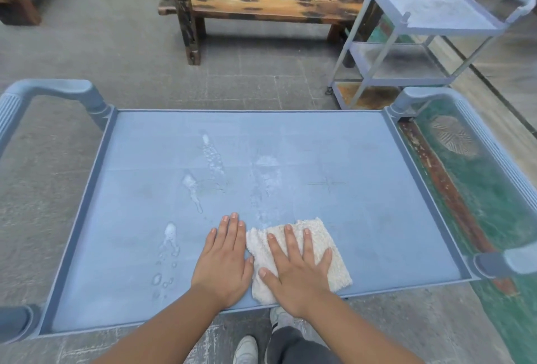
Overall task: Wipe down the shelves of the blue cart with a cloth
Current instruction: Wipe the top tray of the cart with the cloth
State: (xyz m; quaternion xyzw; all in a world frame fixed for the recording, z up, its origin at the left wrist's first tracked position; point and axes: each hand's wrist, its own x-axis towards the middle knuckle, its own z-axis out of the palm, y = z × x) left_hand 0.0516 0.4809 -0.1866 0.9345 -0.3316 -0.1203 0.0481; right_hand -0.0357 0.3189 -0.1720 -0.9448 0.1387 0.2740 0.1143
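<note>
The blue cart's top shelf [363,218] fills the lower half of the head view, with white soapy streaks and droplets [193,186] left of its middle. A cream terry cloth [334,265] lies flat on the shelf near the front edge. My right hand [296,273] presses flat on the cloth with fingers spread. My left hand [223,259] rests palm down on the bare shelf just left of the cloth, touching its edge.
Grey-blue cart handles stand at the left [52,87] and right [476,119] ends. A second blue three-shelf cart [430,23] stands at the back right. An old wooden bench [261,3] sits behind on the grey floor. My shoes [247,349] show below the front edge.
</note>
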